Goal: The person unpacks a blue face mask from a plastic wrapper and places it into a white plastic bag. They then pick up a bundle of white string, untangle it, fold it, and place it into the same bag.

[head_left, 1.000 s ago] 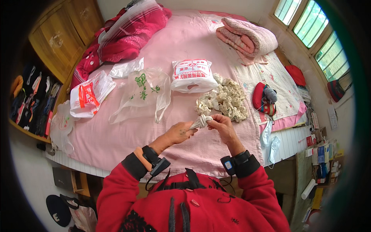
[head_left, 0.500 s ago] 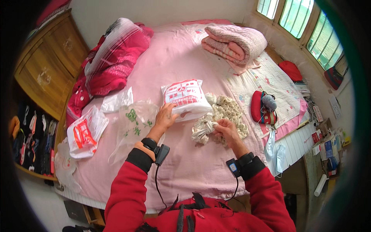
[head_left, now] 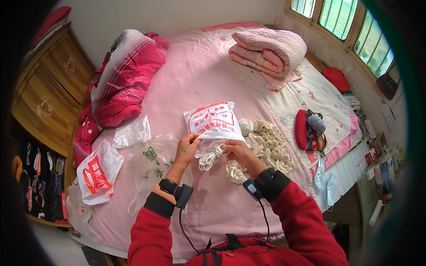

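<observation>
My left hand (head_left: pixel 187 148) is closed on the near edge of a white plastic bag (head_left: pixel 214 120) with red printing, which lies plump on the bed. Between my hands, at the bag's near edge, is a looped bundle of white cord (head_left: pixel 208 160). My right hand (head_left: pixel 241 153) pinches this bundle; whether its fingers also hold the bag's edge is hard to see. Just right of the bag lies a heap of cream crocheted or knotted yarn (head_left: pixel 273 146), partly behind my right hand. A clear plastic bag with green print (head_left: pixel 153 159) lies flat beside my left wrist.
Another white bag with red print (head_left: pixel 100 173) and a crumpled white bag (head_left: pixel 133 132) lie on the left. A magenta quilt (head_left: pixel 128 84) and a folded pink quilt (head_left: pixel 268 53) sit farther back. On the right are a red pouch with grey yarn (head_left: pixel 309 128) and blue masks (head_left: pixel 326 181).
My right hand has lifted the white cord bundle off the yarn heap and moved it left to the bag. My left hand has closed on the bag's near edge.
</observation>
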The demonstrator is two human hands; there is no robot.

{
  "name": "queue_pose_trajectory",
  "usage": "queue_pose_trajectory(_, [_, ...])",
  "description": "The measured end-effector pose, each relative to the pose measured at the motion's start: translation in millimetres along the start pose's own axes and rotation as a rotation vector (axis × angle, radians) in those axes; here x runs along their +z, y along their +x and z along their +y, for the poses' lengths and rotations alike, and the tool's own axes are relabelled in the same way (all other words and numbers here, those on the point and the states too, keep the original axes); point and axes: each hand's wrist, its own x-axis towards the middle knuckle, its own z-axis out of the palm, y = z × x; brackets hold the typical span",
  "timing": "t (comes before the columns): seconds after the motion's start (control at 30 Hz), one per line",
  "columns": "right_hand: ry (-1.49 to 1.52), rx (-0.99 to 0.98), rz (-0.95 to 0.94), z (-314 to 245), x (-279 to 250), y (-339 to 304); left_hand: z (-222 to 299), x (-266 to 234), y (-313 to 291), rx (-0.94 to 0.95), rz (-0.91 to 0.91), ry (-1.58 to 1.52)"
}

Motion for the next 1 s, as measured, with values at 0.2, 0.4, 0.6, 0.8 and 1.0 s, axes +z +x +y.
queue_pose_trajectory(0.2, [0.174,-0.184,0.168,-4.5,-7.3,33.1,20.3,-3.4,1.9,0.004,0.016,-0.111])
queue_pose_trajectory(0.4, [0.276,-0.351,0.342,-16.4,-9.0,38.8,43.0,3.2,9.7,0.034,0.056,-0.172])
queue_pose_trajectory(0.6, [0.26,-0.352,0.369,-20.1,7.5,43.6,59.5,9.9,10.1,0.024,0.083,-0.246])
queue_pose_trajectory(0.8, [-0.113,-0.519,0.225,6.6,29.4,78.1,60.2,7.6,10.8,0.01,0.062,-0.241])
queue_pose_trajectory(1.0, [-0.94,-0.778,0.079,29.2,35.4,94.0,51.3,7.8,9.5,0.006,0.019,-0.188])
